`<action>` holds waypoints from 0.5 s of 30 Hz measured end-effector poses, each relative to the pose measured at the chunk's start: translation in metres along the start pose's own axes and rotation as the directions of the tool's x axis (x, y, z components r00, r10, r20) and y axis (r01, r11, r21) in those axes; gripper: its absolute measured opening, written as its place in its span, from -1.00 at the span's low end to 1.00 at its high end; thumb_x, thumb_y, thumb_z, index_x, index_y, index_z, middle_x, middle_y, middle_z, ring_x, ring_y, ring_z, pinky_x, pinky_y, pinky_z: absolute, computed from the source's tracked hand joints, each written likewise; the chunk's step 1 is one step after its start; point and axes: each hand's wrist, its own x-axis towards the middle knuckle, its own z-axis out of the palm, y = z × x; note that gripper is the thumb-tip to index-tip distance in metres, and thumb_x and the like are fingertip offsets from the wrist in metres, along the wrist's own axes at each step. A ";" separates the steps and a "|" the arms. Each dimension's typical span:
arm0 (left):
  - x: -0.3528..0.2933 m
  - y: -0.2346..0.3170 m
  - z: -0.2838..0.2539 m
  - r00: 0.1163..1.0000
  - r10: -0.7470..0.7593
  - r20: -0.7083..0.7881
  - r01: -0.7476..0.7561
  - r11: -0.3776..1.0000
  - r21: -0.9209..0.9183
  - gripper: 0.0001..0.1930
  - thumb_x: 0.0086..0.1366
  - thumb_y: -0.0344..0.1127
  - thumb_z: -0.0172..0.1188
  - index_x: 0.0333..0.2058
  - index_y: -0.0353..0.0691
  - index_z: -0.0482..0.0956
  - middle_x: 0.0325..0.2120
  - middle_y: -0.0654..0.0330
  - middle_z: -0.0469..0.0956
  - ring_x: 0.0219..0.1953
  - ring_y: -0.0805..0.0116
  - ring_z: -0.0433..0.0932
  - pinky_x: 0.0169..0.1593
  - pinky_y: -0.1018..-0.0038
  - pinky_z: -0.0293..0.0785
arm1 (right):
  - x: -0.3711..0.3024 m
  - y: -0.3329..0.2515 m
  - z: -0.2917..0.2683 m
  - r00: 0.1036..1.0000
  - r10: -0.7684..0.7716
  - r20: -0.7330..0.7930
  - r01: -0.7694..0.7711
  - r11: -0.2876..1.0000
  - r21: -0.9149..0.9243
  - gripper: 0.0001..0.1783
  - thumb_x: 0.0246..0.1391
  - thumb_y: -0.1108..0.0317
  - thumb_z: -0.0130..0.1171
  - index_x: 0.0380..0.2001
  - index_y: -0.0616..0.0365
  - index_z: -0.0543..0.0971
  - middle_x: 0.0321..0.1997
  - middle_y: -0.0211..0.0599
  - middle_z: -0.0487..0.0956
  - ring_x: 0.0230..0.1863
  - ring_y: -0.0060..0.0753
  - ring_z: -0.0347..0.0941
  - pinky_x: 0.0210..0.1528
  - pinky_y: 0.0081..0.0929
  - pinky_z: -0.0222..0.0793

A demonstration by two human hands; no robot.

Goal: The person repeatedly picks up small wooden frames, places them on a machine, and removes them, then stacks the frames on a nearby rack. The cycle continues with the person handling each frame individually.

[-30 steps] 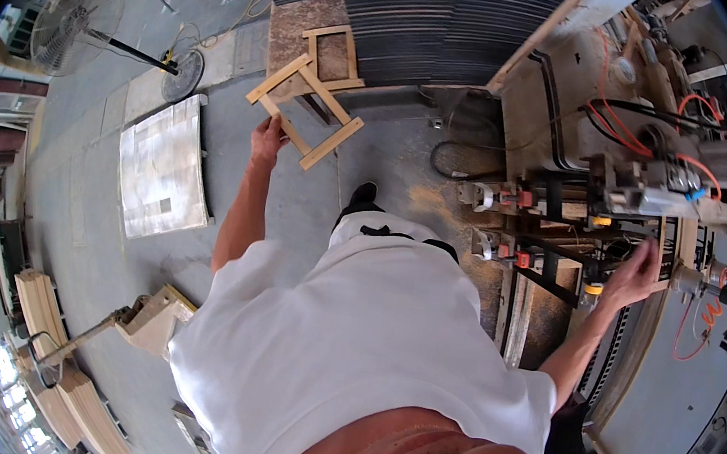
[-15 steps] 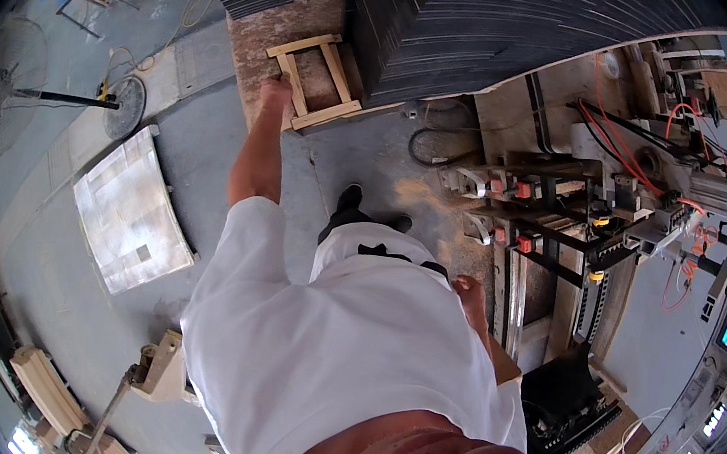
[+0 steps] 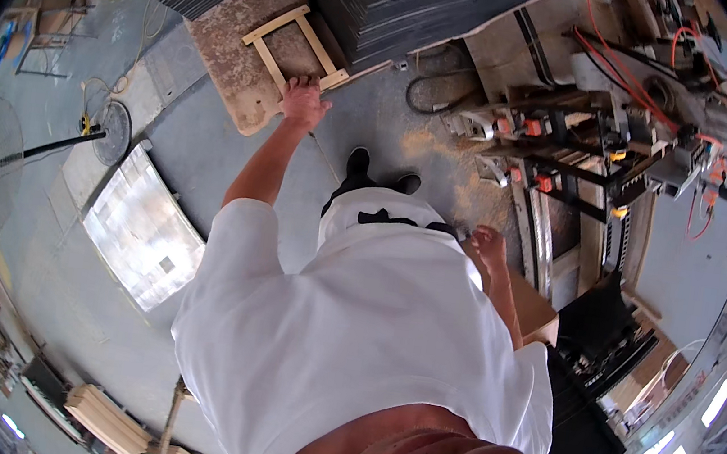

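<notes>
A pale wooden frame (image 3: 317, 45) lay flat on a speckled brown board (image 3: 226, 51) at upper left of centre; one second earlier I had held it tilted above the floor (image 3: 299, 201), beside a second frame, whereas here the two appeared as one outline. My left hand (image 3: 304, 104) had shifted from its left corner to its near bar, fingers bent over the wood; how firmly they gripped, I could not tell. My right hand (image 3: 489, 244), formerly extended toward the machine (image 3: 619, 156) at upper right, hung by my waist right of centre, fingers loosely curled; I could not tell whether they enclosed anything. The wooden frame comprised straight, squared bars joined as a rectangle, with bar ends projecting at the corners. The board showed a mottled, grainy face and a rounded corner. Dark stacked sheets (image 3: 426, 17), finely ridged, filled the upper edge. Tan, powdery sawdust (image 3: 419, 143) covered part of the smooth grey floor.
</notes>
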 end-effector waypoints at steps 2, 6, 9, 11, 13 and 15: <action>0.004 0.000 0.004 0.999 -0.027 0.028 0.026 0.999 0.023 -0.59 0.01 -0.12 0.28 -0.15 -0.13 0.54 -0.12 0.15 0.50 0.07 0.08 0.34 0.12 0.17 0.23 | -0.005 -0.024 0.006 1.000 -0.029 -0.002 0.029 0.998 0.057 -0.71 0.12 0.37 0.16 -0.12 0.29 0.52 -0.42 -0.43 0.57 -0.48 -0.64 0.45 -0.50 -0.69 0.32; 0.016 0.000 0.015 0.999 0.003 0.050 -0.005 0.999 0.043 -0.65 -0.01 -0.19 0.26 -0.21 -0.13 0.54 -0.14 0.10 0.50 0.01 0.04 0.41 0.08 0.16 0.28 | -0.019 -0.012 0.007 0.995 -0.077 -0.058 0.081 0.994 0.076 -0.71 0.12 0.34 0.16 -0.11 0.27 0.54 -0.41 -0.41 0.59 -0.41 -0.62 0.49 -0.43 -0.65 0.38; 0.021 -0.008 0.026 0.998 0.050 0.049 -0.054 0.995 0.086 -0.70 -0.01 -0.24 0.25 -0.26 -0.15 0.55 -0.26 0.04 0.55 -0.11 0.03 0.51 -0.01 0.18 0.38 | -0.031 0.014 0.004 0.983 -0.131 -0.130 0.140 0.988 0.068 -0.76 0.10 0.36 0.16 -0.16 0.23 0.57 -0.41 -0.41 0.60 -0.40 -0.59 0.50 -0.37 -0.59 0.41; 0.030 -0.008 0.026 0.981 0.089 0.172 -0.103 0.992 0.071 -0.72 -0.01 -0.25 0.26 -0.28 -0.18 0.56 -0.34 0.01 0.57 -0.18 0.03 0.55 -0.07 0.19 0.43 | -0.046 0.036 0.003 0.977 -0.118 -0.177 0.128 0.991 0.045 -0.75 0.06 0.37 0.18 -0.19 0.24 0.59 -0.39 -0.36 0.62 -0.36 -0.54 0.52 -0.31 -0.55 0.43; 0.030 -0.006 0.032 0.986 0.065 0.153 -0.072 0.997 0.042 -0.76 0.00 -0.24 0.26 -0.35 -0.23 0.57 -0.41 -0.03 0.58 -0.25 -0.02 0.58 -0.13 0.15 0.47 | -0.065 0.047 -0.002 0.974 -0.035 -0.222 0.042 0.999 0.027 -0.69 0.00 0.35 0.21 -0.18 0.29 0.59 -0.34 -0.25 0.66 -0.29 -0.48 0.57 -0.22 -0.51 0.46; 0.024 -0.005 0.034 0.987 0.140 0.077 -0.140 0.990 -0.008 -0.77 0.00 -0.26 0.24 -0.39 -0.28 0.57 -0.41 -0.05 0.59 -0.26 -0.05 0.57 -0.18 0.13 0.48 | -0.081 0.072 -0.013 0.964 -0.088 -0.252 0.033 0.976 -0.215 -0.74 -0.02 0.26 0.18 -0.28 0.18 0.60 -0.36 -0.12 0.63 -0.30 -0.10 0.56 -0.25 -0.32 0.44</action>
